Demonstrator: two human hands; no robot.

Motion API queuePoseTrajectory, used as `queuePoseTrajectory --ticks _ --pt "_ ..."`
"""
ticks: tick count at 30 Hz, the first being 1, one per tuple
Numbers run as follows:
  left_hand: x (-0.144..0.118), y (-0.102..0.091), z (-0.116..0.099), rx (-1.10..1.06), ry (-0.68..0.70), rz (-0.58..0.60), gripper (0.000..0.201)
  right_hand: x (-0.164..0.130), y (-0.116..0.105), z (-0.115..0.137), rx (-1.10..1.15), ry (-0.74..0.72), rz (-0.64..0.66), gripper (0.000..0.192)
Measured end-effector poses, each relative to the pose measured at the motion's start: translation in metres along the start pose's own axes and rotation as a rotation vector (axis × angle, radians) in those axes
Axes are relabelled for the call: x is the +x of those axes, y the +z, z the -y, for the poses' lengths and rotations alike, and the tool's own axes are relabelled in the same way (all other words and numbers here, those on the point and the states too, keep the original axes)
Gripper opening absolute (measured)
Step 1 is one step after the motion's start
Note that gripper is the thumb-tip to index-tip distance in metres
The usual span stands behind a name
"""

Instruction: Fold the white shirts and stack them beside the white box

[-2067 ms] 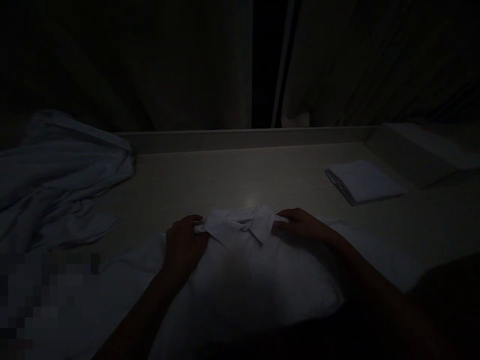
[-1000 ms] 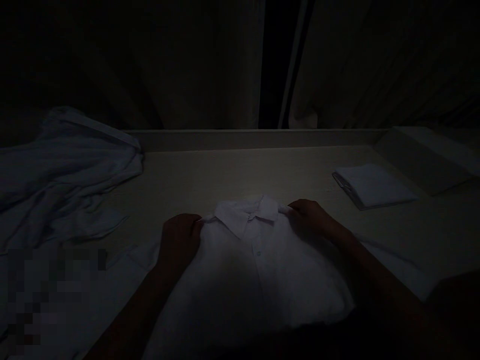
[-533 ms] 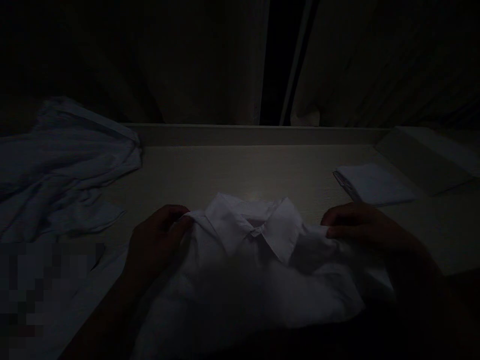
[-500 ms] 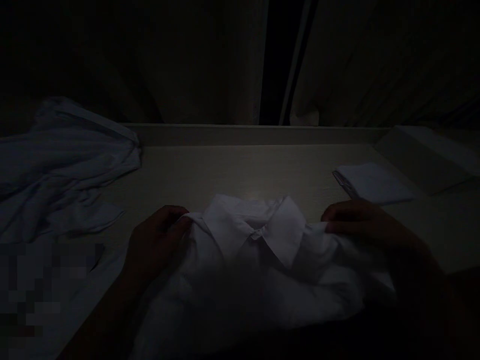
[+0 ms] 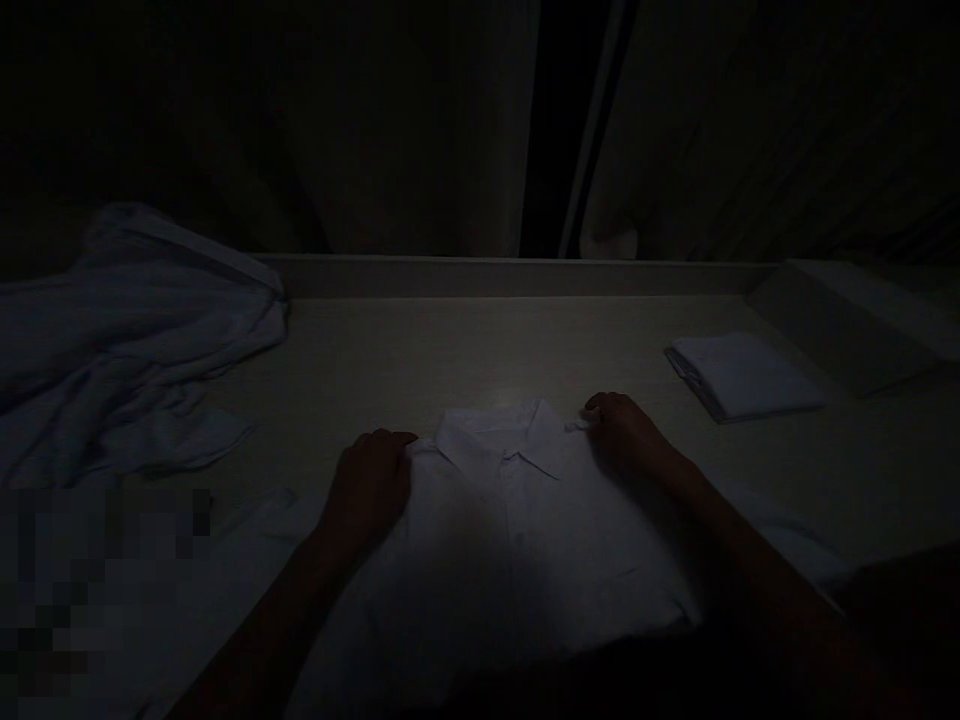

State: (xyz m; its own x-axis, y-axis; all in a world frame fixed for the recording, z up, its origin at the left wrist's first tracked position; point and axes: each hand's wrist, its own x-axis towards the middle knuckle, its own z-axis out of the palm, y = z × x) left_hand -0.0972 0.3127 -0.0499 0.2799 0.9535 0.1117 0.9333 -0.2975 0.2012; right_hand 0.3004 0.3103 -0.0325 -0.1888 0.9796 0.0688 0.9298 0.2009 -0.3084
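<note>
Left hand (image 5: 373, 485) and right hand (image 5: 628, 432) each seem to pinch a shoulder of the shirt (image 5: 472, 560), a little outside the collar (image 5: 469, 455); in this dim light I cannot tell how firmly. The shirt lies front up toward the near edge of the table (image 5: 480, 345), its collar facing the raised far edge and well apart from it. Its lower part is lost in shadow.

Straightening the shoulders looks like the step in hand. To do it well, I would draw both outward evenly, with gentle tension, since cloth this thin probably creases easily and a harder pull on one side would likely skew the collar. The right hand sits slightly closer to the far edge, so levelling the two seems worthwhile; the placket (image 5: 514, 540) makes a good guide for straightness. The collar point on the right hand's side stands off the cloth and may want pressing down.

Rumpled cloth (image 5: 161, 320) at the left end and folded cloth (image 5: 750, 375) toward the far right corner, beside a box (image 5: 851, 320), leave room to work.
</note>
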Motion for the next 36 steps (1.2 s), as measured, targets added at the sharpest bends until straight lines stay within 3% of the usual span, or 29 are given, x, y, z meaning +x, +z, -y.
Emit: queuePoseTrajectory --ticks 3,5,8,11,15,17,20,23,27,30,36 --pt "0.001 -0.002 -0.006 -0.051 0.026 -0.043 0.042 0.004 0.004 0.015 0.026 -0.102 -0.045 0.038" --pt "0.002 -0.004 -0.015 -0.114 0.039 -0.069 0.044 0.006 0.011 0.03 0.016 -0.09 -0.072 0.033" --pt "0.004 -0.006 -0.027 -0.221 0.009 -0.01 0.051 0.006 0.025 0.049 -0.041 -0.008 -0.1 0.031" --pt "0.004 -0.008 -0.034 -0.298 -0.043 0.026 0.049 0.005 0.031 0.055 0.039 -0.035 -0.097 0.026" --pt "0.0 -0.01 -0.036 -0.43 -0.073 -0.138 0.036 0.002 0.019 0.055 0.338 -0.089 -0.156 0.02" --pt "-0.003 -0.011 -0.037 -0.42 -0.075 -0.225 0.031 0.0 0.009 0.058 0.484 -0.084 -0.134 0.019" --pt "-0.007 -0.01 -0.041 -0.419 -0.012 -0.241 0.02 -0.002 -0.001 0.064 0.619 -0.044 -0.059 0.032" --pt "-0.01 -0.009 -0.046 -0.4 0.059 -0.245 0.019 -0.003 -0.003 0.07 0.59 0.032 -0.042 0.041" --pt "-0.011 -0.011 -0.052 -0.349 0.104 -0.28 0.031 -0.006 -0.002 0.077 0.476 -0.03 -0.086 0.018" --pt "-0.01 -0.011 -0.053 -0.276 0.085 -0.292 0.028 -0.01 -0.004 0.083 0.532 -0.071 -0.069 0.012" --pt "-0.012 -0.006 -0.047 -0.144 0.138 -0.285 0.019 -0.015 -0.009 0.087 0.56 -0.063 -0.128 0.029"
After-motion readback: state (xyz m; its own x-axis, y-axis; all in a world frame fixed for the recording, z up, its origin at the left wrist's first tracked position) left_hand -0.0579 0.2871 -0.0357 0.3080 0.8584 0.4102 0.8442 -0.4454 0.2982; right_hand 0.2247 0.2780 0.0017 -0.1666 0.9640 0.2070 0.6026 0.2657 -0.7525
